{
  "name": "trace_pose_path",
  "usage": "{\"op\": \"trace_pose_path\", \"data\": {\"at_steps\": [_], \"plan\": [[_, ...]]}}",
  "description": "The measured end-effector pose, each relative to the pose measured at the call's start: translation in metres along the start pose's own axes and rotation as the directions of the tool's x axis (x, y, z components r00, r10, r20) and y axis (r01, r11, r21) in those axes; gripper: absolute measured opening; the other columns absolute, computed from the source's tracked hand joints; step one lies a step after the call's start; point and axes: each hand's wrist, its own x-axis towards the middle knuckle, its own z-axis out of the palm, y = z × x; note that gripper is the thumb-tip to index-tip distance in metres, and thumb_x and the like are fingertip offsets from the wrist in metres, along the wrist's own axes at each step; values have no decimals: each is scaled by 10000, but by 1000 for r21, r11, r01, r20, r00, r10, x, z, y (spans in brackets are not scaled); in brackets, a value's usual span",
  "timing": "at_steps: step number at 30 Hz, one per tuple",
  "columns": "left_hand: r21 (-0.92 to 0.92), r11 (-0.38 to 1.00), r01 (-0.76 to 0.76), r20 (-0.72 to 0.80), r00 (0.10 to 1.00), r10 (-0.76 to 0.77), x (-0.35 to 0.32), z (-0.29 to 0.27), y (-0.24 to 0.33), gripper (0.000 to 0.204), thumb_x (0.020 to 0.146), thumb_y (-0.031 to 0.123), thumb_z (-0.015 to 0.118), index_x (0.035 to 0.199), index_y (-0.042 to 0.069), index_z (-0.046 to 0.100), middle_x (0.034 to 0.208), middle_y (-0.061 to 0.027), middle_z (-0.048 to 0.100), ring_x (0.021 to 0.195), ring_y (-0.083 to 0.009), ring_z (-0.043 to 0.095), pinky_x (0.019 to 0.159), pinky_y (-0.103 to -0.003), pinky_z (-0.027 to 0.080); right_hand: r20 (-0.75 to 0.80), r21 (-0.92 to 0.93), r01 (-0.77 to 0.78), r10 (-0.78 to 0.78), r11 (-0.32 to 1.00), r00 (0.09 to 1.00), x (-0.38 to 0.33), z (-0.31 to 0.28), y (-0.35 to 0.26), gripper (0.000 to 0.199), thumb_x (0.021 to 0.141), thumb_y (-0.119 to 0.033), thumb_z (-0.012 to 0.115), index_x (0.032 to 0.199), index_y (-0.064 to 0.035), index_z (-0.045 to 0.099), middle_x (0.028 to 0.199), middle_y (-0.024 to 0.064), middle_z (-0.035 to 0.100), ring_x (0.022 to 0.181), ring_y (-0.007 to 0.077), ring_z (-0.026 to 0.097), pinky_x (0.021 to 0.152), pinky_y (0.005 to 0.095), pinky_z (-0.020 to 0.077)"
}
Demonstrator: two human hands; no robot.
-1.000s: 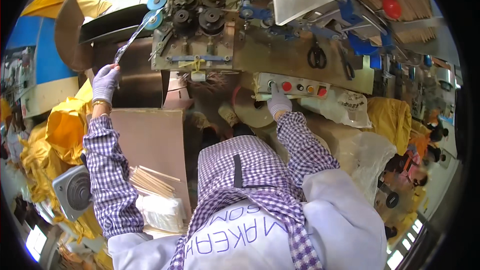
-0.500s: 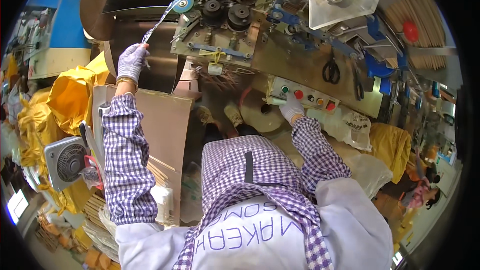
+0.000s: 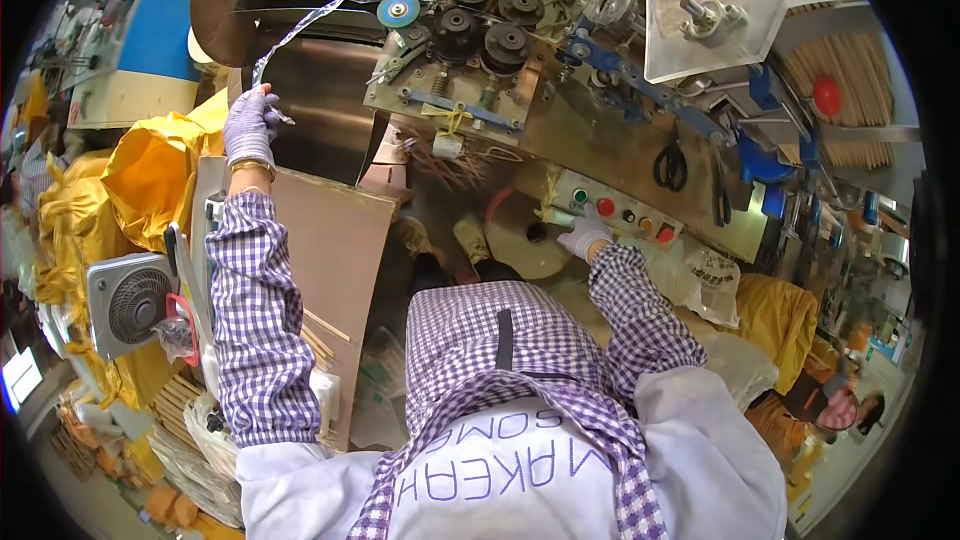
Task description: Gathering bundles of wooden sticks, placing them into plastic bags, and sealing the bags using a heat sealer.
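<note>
My left hand (image 3: 250, 127), in a pale striped glove, is closed on a thin strip of shiny printed film (image 3: 290, 37). Part of the strip pokes out past my fingers; the rest runs up to two blue rollers (image 3: 399, 10) at the left of a machine with dark pulleys (image 3: 457, 33). My gloved right hand (image 3: 586, 235) is at the lower left of a control panel (image 3: 625, 212) with coloured buttons. Its fingers look loosely extended near the green button (image 3: 580, 196), and their tips are hard to make out.
Under the strip lies a dark curved metal sheet (image 3: 318, 90). Black scissors (image 3: 671, 162) rest on the machine bench. A cardboard panel (image 3: 340, 230) stands beside my left arm, near a grey fan (image 3: 133, 302) and yellow sacks (image 3: 160, 175). Clear plastic (image 3: 690, 275) hangs below the control panel.
The view has shifted, so the machine sits farther right. My left hand is farther from the rollers, with more strip stretched between. My right hand has drawn slightly down from the buttons.
</note>
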Motion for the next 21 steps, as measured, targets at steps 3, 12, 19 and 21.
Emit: {"op": "trace_pose_path", "data": {"at_steps": [3,12,19,21], "plan": [[-17,1000,16,-17,1000,-16,-9,-6,-2,197,846,182,539,983,44,565,689,-17,556,438,-32,398,363,-148,281,-9,-20,4,-4,1000,1000,4,3,2,585,709,-392,539,1184,-51,509,1427,149,131,1253,277,299,1010,325,291],[-428,899,96,62,995,-77,-84,-23,-24,212,825,199,584,978,54,566,778,-30,583,538,-59,459,448,-172,361,-3,-80,5,-6,997,1000,-3,-4,-5,580,714,-380,531,1183,-40,507,1420,164,151,1243,297,313,1014,317,287],[-650,727,221,123,975,-186,-129,-35,-54,167,845,170,551,962,53,579,756,-28,575,526,-93,441,466,-223,359,-2,-131,9,-10,991,1000,-3,-4,-4,585,718,-400,541,1178,-40,512,1422,155,148,1243,299,311,1016,325,284],[-665,712,226,115,973,-202,-133,-40,-61,168,846,171,550,965,55,577,751,-27,574,523,-93,436,466,-222,358,40,-162,-12,18,987,999,-3,-5,-6,642,760,-406,544,1238,6,427,1444,116,66,1192,287,391,961,351,356]]}}
